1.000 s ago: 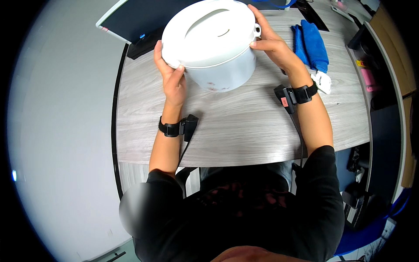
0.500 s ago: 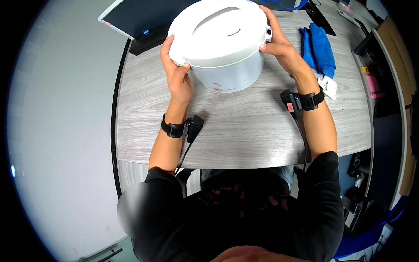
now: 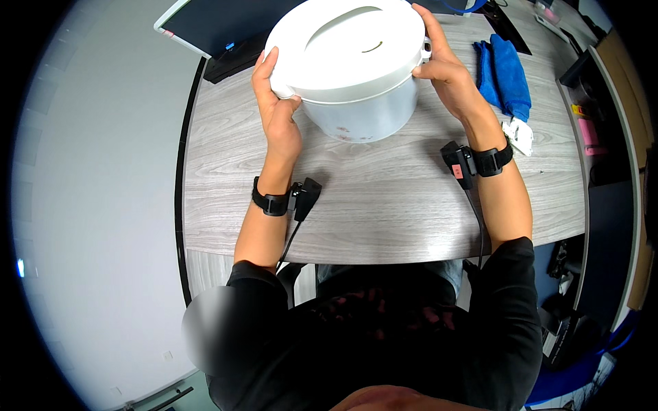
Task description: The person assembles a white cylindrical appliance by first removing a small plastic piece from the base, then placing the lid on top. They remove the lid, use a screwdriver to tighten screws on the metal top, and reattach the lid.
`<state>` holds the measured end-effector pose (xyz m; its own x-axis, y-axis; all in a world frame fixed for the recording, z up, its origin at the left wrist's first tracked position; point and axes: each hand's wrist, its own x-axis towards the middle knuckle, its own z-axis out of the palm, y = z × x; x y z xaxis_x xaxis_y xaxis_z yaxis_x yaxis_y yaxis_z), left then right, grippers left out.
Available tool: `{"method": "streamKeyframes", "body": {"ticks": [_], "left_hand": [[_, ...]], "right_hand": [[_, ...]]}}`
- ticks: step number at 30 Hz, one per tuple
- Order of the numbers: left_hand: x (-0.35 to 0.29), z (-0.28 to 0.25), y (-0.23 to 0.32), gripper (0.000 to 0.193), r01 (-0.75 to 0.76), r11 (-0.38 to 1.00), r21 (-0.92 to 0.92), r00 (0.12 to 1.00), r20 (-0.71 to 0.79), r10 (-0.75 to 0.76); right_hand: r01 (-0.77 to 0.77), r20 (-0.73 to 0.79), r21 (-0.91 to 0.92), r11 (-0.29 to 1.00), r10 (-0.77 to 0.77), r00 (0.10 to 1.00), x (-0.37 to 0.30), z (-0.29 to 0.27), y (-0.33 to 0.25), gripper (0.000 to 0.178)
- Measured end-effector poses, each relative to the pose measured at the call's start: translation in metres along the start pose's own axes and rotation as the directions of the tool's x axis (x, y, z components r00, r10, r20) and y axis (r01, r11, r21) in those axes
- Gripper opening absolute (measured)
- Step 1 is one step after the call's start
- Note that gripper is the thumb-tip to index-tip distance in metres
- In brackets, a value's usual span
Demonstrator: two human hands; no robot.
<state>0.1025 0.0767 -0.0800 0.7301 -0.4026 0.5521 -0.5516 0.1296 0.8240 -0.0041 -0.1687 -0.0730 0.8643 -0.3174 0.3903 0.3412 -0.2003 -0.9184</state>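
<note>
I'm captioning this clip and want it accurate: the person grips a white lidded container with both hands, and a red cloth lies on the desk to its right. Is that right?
Not quite: the cloth is blue, not red, as the head view shows. The left hand and right hand do grip the white lidded container, and the cloth does lie on the desk to its right.

Of my own I count 1 left grip (image 3: 279, 122) and 1 right grip (image 3: 449, 77), 2 in all, in the upper half of the frame. Top centre, 1 white tub (image 3: 370, 120) and 1 lid (image 3: 343, 61). Around the middle, 2 black wrist straps (image 3: 272, 204), 2 black boxes (image 3: 308, 198), 2 cables (image 3: 289, 244) and 1 worktop (image 3: 384, 205). Upper right, 1 crumpled white piece (image 3: 519, 135) and blue cloth (image 3: 510, 75), whether 1 length or 2 I cannot tell. Upper left, 1 white-framed dark panel (image 3: 223, 26).
</note>
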Motion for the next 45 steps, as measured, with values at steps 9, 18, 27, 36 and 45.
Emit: {"method": "streamKeyframes", "body": {"ticks": [9, 18, 27, 36, 45], "left_hand": [[-0.003, -0.007, -0.002, 0.082, -0.036, 0.996, -0.086, 0.996, 0.081, 0.043], [-0.001, -0.007, 0.004, 0.079, -0.018, 0.998, -0.065, 0.997, 0.071, 0.023], [-0.001, -0.004, 0.01, 0.075, -0.022, 1.0, 0.002, 0.999, 0.044, 0.022], [-0.002, -0.009, 0.015, 0.078, 0.046, 0.999, 0.014, 0.997, 0.055, -0.046], [-0.007, -0.006, 0.018, 0.101, 0.173, 0.928, -0.33, 0.985, 0.064, -0.162]], "right_hand": [[0.001, 0.028, 0.012, 1.0, -0.001, 1.0, -0.002, -0.002, 0.002, 0.11], [-0.074, 0.122, 0.267, 0.961, 0.042, 0.992, -0.002, 0.003, -0.046, 0.102], [0.012, 0.006, 0.265, 0.964, -0.014, 1.0, -0.002, 0.011, -0.033, 0.099], [-0.081, -0.013, 0.149, 0.986, 0.084, 0.996, -0.006, 0.014, -0.019, 0.107], [-0.013, 0.007, -0.096, 0.995, 0.014, 1.0, -0.006, 0.001, -0.016, 0.111]]}}
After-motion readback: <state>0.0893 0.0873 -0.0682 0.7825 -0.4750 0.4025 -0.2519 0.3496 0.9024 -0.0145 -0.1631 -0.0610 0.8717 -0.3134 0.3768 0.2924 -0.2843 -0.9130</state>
